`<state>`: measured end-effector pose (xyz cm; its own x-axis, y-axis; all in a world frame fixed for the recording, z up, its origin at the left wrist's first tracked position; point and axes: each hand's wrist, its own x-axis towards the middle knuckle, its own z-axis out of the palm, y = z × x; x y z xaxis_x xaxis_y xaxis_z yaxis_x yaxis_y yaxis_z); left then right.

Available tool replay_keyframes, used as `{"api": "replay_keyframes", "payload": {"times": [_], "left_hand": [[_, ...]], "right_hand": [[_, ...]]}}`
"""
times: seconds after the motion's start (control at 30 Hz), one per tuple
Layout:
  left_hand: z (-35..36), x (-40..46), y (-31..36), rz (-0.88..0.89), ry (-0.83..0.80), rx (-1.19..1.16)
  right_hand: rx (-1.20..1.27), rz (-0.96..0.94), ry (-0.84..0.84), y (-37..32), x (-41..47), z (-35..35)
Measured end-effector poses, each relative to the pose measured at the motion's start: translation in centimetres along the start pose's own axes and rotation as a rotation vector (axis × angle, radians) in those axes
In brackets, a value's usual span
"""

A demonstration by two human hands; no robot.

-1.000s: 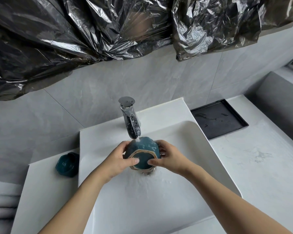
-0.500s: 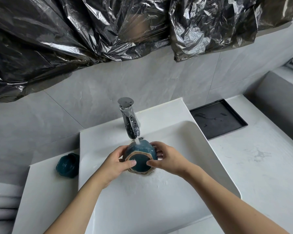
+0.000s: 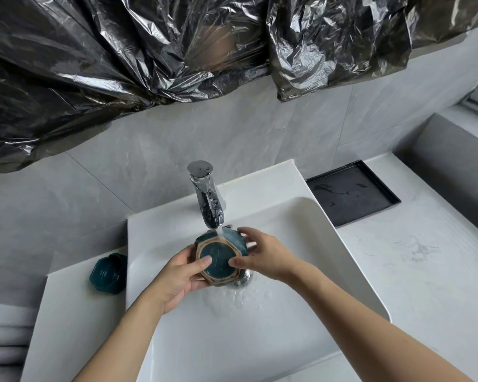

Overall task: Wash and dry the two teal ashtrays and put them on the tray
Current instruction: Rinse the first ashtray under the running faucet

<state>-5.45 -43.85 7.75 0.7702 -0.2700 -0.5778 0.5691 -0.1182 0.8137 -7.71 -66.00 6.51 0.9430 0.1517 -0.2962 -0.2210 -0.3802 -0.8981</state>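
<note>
A teal ashtray [image 3: 218, 257] is held over the white sink [image 3: 342, 257], its underside turned toward me, right under the running chrome faucet [image 3: 209, 205]. Water falls on its upper edge. My left hand [image 3: 177, 277] grips its left side with the thumb on the base. My right hand [image 3: 262, 255] holds its right side, thumb on the base too. A second teal ashtray [image 3: 108, 274] sits upright on the ledge left of the sink. The black tray [image 3: 351, 193] lies on the counter at the back right, with water spots on it.
Folded grey towels [image 3: 3, 337] lie at the far left. Black plastic sheeting [image 3: 149, 51] hangs over the wall above the sink. A marble-look counter [image 3: 425, 271] stretches to the right, bounded by a raised grey ledge [image 3: 458, 150].
The ashtray has turned a little in my hands under the stream. My right fingers have shifted up around its far edge. The second ashtray and the tray have stayed put.
</note>
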Motion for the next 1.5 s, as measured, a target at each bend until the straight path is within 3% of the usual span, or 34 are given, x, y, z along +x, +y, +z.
{"api": "replay_keyframes", "payload": {"times": [0.13,0.37,0.57,0.67,0.73,0.8,0.87,1.1,1.2,1.27,1.37,1.5], "left_hand": [[0.5,-0.1,0.1,-0.079,0.011,-0.072],[1.1,-0.4,1.0,-0.231,0.060,0.044],[1.7,-1.5,3.1,-0.246,0.125,0.366],[2.3,-2.1,5.1,-0.030,0.351,0.874],[3.0,-2.4,7.1,0.287,0.521,1.059],[3.9,-2.6,9.3,0.598,0.517,1.077],[4.7,-2.1,10.8,0.740,0.442,1.193],[5.6,-1.7,8.8,0.764,0.354,1.474],[5.4,-2.2,7.8,0.774,0.401,1.582],[5.5,-3.6,6.5,0.899,0.416,1.613],[5.3,-5.9,2.0,1.137,0.310,1.578],[4.6,-7.5,-1.9,1.057,0.238,1.673]], "right_hand": [[0.049,-0.017,0.033,0.2,-0.6,0.7],[0.117,0.071,0.062,-0.6,0.1,1.2],[0.417,0.238,0.020,-0.6,0.8,1.1],[0.469,0.261,0.012,-0.6,0.4,0.8],[0.442,0.272,0.021,-0.5,0.3,0.7],[0.423,0.271,0.030,-0.5,0.1,0.7],[0.413,0.274,0.038,-0.6,-0.1,0.7],[0.496,0.316,0.118,-1.4,-1.1,-0.5],[0.524,0.323,0.153,-2.0,-1.8,-1.1],[0.539,0.319,0.170,-2.4,-2.6,-1.5],[0.566,0.305,0.169,-2.7,-4.1,-2.0],[0.564,0.319,0.126,-3.4,-6.0,-2.2]]}}
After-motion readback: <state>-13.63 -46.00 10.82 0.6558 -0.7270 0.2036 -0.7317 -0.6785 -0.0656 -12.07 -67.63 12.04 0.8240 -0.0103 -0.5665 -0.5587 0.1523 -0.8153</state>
